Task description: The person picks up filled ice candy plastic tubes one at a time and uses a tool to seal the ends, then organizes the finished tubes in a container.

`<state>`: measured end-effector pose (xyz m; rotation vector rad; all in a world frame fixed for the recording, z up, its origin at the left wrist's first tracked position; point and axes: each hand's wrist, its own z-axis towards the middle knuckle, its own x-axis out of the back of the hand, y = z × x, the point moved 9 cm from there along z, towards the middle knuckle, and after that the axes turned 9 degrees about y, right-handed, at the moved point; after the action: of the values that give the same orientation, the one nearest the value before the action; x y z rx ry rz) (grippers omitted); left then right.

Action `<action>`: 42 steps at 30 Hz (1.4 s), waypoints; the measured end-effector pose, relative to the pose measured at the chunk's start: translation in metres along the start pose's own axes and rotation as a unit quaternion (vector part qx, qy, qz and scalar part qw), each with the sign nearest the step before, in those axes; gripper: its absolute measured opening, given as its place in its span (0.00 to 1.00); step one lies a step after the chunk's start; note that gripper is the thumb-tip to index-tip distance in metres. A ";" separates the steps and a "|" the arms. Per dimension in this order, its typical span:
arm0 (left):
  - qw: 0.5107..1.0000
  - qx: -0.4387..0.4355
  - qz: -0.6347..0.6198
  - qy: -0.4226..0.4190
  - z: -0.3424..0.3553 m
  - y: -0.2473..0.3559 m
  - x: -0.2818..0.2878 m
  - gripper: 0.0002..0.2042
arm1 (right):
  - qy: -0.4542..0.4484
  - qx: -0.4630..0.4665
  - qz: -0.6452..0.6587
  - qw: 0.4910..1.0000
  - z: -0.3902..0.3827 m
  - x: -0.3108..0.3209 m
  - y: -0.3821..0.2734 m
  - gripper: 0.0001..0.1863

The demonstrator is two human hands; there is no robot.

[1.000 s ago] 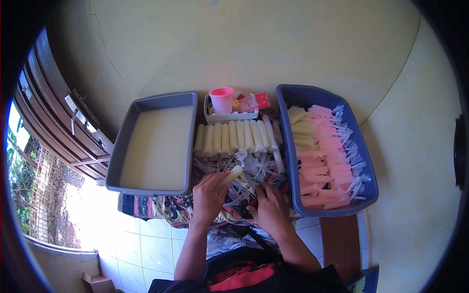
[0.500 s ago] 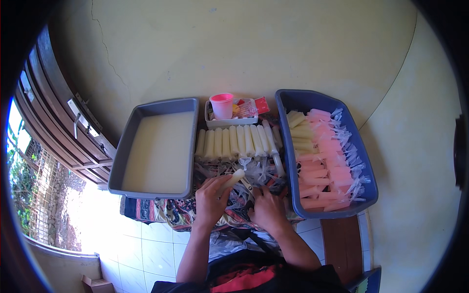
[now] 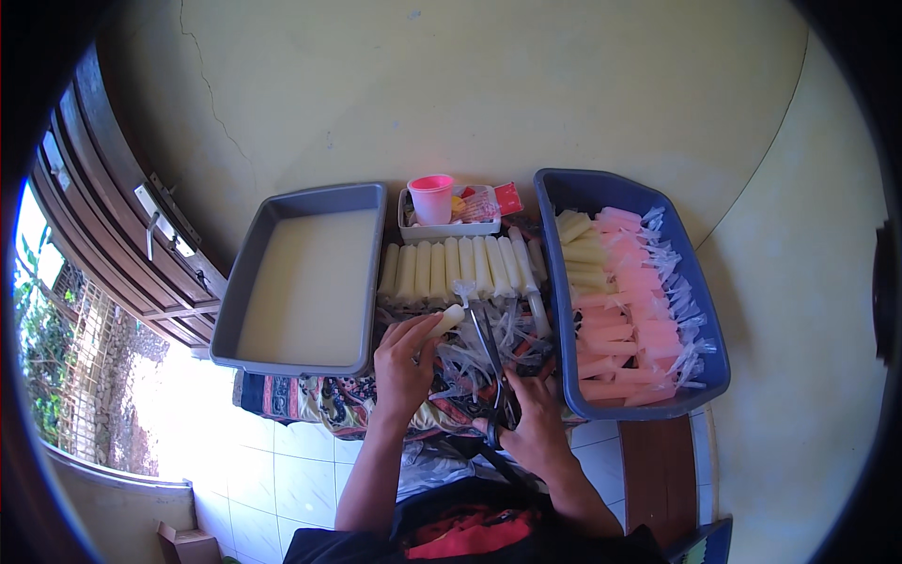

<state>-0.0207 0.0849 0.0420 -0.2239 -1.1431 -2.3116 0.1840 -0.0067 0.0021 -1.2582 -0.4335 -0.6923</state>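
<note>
My left hand (image 3: 402,371) grips a short pale-cream filled plastic tube (image 3: 445,318). My right hand (image 3: 529,425) holds long scissors (image 3: 487,341) by their dark handles; the blades point forward among crumpled plastic ends (image 3: 463,351), reaching near a row of pale filled tubes (image 3: 432,268). These lie side by side on bundled patterned cloth (image 3: 311,406), between a grey tub of milky liquid (image 3: 298,289) on my left and a blue tub (image 3: 699,344) holding several knotted pink and pale-yellow tubes on my right.
A white container (image 3: 449,227) with a pink cup (image 3: 431,198) and small packets stands at the back, against a cracked wall (image 3: 489,85). An open wooden door (image 3: 108,207) is at the left, a brown board (image 3: 657,470) on the tiled floor below right.
The scissors have swung from the end of the held tube to point farther forward at the row. My right hand has turned and shifted slightly; my left still holds the tube, slightly raised.
</note>
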 end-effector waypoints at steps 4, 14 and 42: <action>1.000 0.003 0.005 0.007 0.000 -0.005 0.002 0.21 | -0.001 0.029 0.033 0.999 0.003 0.004 -0.014 0.52; 1.000 0.017 -0.007 -0.018 -0.024 -0.006 -0.006 0.20 | -0.002 0.080 0.066 0.995 0.007 -0.004 -0.015 0.53; 0.999 0.014 0.011 -0.031 -0.044 -0.018 -0.004 0.20 | -0.069 0.030 0.117 0.990 0.006 -0.020 -0.004 0.51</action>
<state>-0.0236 0.0611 0.0006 -0.2979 -1.1972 -2.2811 0.1672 0.0031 -0.0066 -1.2789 -0.4090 -0.3931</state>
